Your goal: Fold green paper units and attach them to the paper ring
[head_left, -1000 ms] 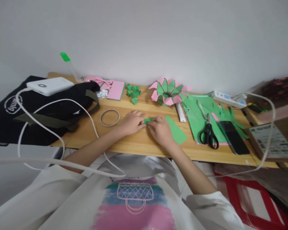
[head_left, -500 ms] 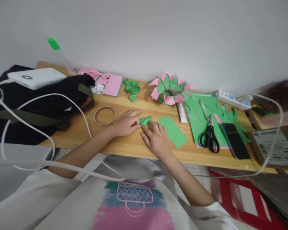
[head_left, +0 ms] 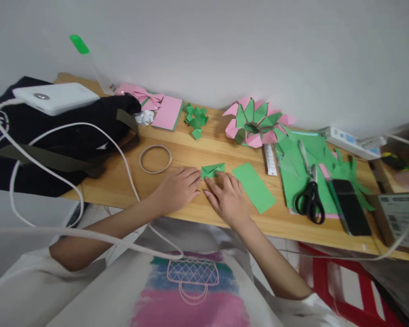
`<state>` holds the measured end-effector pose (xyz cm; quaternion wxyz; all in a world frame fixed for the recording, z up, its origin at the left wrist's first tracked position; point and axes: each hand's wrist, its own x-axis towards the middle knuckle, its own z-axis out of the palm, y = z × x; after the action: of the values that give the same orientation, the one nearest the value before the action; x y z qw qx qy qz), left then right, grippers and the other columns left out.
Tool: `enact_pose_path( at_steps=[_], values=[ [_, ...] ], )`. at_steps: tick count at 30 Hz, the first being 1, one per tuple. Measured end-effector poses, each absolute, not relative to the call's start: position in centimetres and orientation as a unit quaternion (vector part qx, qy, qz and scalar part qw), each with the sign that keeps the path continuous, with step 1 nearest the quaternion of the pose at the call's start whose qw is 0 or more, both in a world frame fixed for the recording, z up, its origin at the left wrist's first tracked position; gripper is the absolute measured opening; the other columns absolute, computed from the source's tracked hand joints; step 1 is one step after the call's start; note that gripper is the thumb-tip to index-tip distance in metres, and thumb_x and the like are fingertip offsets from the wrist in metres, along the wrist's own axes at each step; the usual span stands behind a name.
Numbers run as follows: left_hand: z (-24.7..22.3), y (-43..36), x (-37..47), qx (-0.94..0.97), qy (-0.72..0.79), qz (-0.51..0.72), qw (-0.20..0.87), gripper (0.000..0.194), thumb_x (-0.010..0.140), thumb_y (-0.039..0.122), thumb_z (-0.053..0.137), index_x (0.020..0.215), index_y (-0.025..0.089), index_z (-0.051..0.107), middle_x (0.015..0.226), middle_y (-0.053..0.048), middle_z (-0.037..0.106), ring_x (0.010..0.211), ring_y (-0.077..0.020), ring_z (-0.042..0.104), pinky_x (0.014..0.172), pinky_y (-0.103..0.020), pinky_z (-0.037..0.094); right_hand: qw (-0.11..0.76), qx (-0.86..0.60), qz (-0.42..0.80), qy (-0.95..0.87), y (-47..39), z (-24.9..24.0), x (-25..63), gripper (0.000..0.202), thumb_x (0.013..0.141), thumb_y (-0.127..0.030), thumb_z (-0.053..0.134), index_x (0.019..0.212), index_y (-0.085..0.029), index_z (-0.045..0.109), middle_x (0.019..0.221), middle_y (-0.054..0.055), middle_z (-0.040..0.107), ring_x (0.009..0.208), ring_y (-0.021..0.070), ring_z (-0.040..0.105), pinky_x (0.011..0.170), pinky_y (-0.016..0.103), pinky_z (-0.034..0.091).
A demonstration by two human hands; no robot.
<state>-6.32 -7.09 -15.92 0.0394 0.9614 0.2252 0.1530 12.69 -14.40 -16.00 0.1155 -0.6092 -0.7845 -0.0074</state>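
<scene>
A small folded piece of green paper [head_left: 211, 170] lies flat on the wooden table between my hands, showing slanted fold lines. My left hand [head_left: 179, 190] rests palm down at its left, fingers stretched out together, the tips at or very near the paper's edge. On the other side, my right hand [head_left: 230, 197] has its fingers spread, with fingertips touching the paper's lower right part and the thumb apart on the wood. Just right of that hand lies a flat green paper rectangle [head_left: 254, 187].
Behind stand a pink and green paper flower ring [head_left: 254, 121], small green folded pieces [head_left: 195, 119] and a pink paper stack [head_left: 168, 112]. A tape ring [head_left: 156, 159] lies left. Rightward are a tube [head_left: 270, 160], scissors [head_left: 311, 197] and a phone [head_left: 351, 206]. A white cable [head_left: 122, 165] loops across the left.
My left hand has let go of the folded paper and drawn slightly back, its fingers straightening. My right hand stays at the paper. The whole view has shifted a little.
</scene>
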Motion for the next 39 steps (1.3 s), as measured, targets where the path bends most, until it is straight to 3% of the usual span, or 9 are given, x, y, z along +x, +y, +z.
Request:
enact_pose_path(
  at_steps=[7,18,24,39],
  values=[
    [-16.9,-7.0,-6.6,0.963,0.202,0.18,0.008,0.031,0.097,0.024,0.048,0.117,0.005,0.064,0.124,-0.021,0.066,0.121,-0.0298,0.059,0.102,-0.045,0.049,0.122,-0.597,-0.005,-0.793,-14.4,-16.1,13.0,0.041,0.097,-0.045,0.045,0.129,-0.028,0.063,0.127,0.016,0.058,0.118,0.0293,0.048,0.096,0.044,0.043],
    [-16.2,-7.0,-6.2,0.956,0.205,0.208,-0.017,0.023,0.095,0.014,0.048,0.095,0.009,0.071,0.11,-0.015,0.072,0.111,-0.0285,0.063,0.093,-0.044,0.054,0.14,-0.638,-0.008,-0.757,-14.3,-16.3,13.0,0.035,0.096,-0.044,0.047,0.123,-0.034,0.068,0.131,0.013,0.057,0.12,0.0315,0.047,0.096,0.047,0.042],
    [-16.3,-7.0,-6.3,0.955,0.205,0.215,-0.013,0.026,0.096,0.013,0.046,0.095,0.008,0.071,0.11,-0.015,0.073,0.11,-0.0273,0.063,0.093,-0.043,0.054,0.155,-0.699,-0.035,-0.698,-14.5,-16.3,13.7,0.033,0.096,-0.041,0.05,0.118,-0.028,0.071,0.128,0.015,0.06,0.117,0.0343,0.048,0.093,0.05,0.041],
    [-15.1,-6.0,-5.9,0.966,0.206,0.158,0.0,0.021,0.093,0.017,0.052,0.092,0.013,0.073,0.107,-0.011,0.072,0.102,-0.0253,0.062,0.088,-0.04,0.051,0.149,-0.73,-0.057,-0.664,-14.5,-16.6,13.3,0.031,0.094,-0.032,0.054,0.118,-0.021,0.07,0.124,0.014,0.065,0.115,0.0308,0.051,0.09,0.043,0.04]
  ],
)
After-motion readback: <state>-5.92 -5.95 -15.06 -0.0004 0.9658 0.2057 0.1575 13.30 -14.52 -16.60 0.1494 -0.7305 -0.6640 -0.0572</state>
